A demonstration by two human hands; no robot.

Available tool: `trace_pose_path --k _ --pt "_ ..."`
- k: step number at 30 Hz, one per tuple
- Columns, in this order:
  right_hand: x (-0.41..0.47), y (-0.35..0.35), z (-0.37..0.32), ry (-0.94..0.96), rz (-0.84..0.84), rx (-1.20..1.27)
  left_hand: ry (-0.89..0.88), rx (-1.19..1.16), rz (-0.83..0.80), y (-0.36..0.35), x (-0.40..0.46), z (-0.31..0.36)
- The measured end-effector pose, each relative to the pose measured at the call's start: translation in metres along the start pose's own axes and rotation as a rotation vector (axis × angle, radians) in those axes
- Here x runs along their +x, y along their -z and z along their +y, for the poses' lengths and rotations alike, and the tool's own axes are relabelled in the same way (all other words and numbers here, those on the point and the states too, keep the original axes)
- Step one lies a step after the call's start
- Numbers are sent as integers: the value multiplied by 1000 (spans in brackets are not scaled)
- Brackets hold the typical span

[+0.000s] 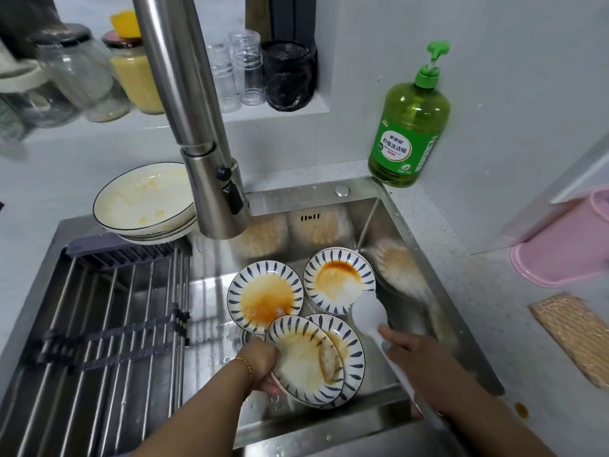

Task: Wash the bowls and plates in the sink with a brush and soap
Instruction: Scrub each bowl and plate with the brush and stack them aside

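A: What does the left hand (260,364) have?

B: It grips the tilted plate (304,359) by its left rim, fingers curled behind the rim and under it. The plate leans up out of the sink (438,311), its stained face turned to the camera, with a brownish scrap of food lying near its right side.

A: And the right hand (420,367)?

B: Closed around the white handle of the brush (369,313), the index finger laid forward along it. The brush head sits just beyond the fingertips, right of the held plate and at the near edge of the far right plate (339,280).

A: What lies under the held plate?

B: A second plate (352,351) of the same blue-dash pattern, mostly covered, showing on the right. Beyond the left hand sits another plate (265,296) with an orange-brown stain. All four are inside the basin.

A: Further out?

B: The tap (197,127) hangs over the basin beyond both hands. Left of the left hand a rack (108,318) spans the sink, and past it stands a stack of white dishes (145,201), smeared yellow. The green soap bottle (410,127) stands on the counter well beyond the right hand. Right of that hand lies a woven cloth (573,338), and past it a pink tub (566,245).
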State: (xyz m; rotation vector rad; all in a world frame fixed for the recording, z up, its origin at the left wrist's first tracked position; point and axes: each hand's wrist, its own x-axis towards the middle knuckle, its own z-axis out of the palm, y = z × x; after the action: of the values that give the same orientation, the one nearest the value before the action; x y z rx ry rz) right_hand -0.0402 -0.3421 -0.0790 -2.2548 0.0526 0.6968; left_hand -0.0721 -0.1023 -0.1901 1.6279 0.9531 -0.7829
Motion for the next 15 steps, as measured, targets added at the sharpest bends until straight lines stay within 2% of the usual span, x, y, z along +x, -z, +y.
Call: trace_pose_path --k 4,10,15 --pt "-1 -9 1 -18 -74 -46 28 -51 34 2 -21 14" --pt "-6 -25 1 -70 -158 -65 -32 -45 36 14 -62 24" --pt "-12 -36 -2 -110 -188 -52 -161 -300 8 19 -87 2"
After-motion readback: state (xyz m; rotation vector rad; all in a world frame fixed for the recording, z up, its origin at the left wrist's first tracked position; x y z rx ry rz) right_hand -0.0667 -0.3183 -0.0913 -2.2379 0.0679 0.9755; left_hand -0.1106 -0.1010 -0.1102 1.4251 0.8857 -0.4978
